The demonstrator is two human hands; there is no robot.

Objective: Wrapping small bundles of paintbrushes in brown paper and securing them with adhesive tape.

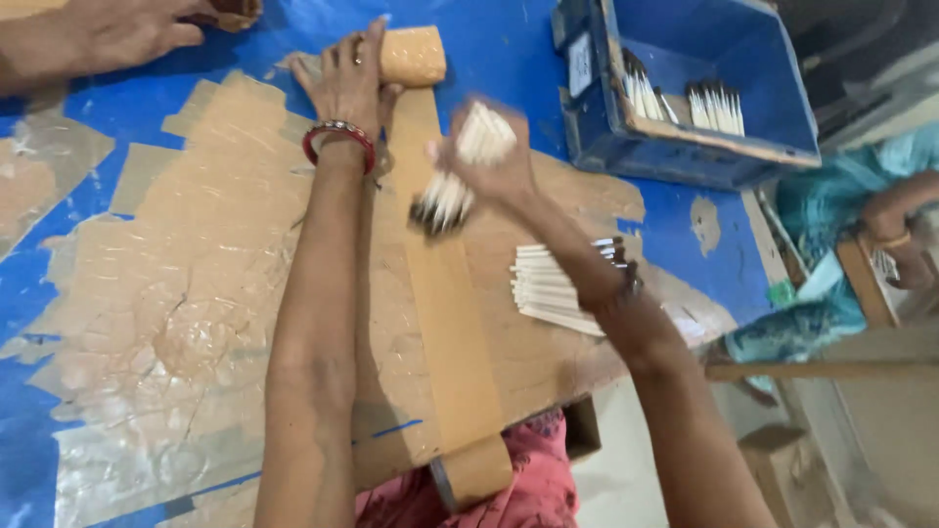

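We had our left hand pressed flat, fingers spread wide, on the far end of a long strip of brown tape, just below the tan roll at our fingertips. A red bangle ringed that wrist. Our right hand was blurred, fingers curled tight round a bundle of slim white sticks with dark bristle tips, tips hanging below the knuckles. Nearer us than those fingers, touching the forearm, lay a neat flat stack of the same white sticks. The blue table was patched with glossy, wrinkled brown tape. Beyond our right fingers sat a worn blue crate, holding two small clumps of white sticks. Another person's hand rested far left.
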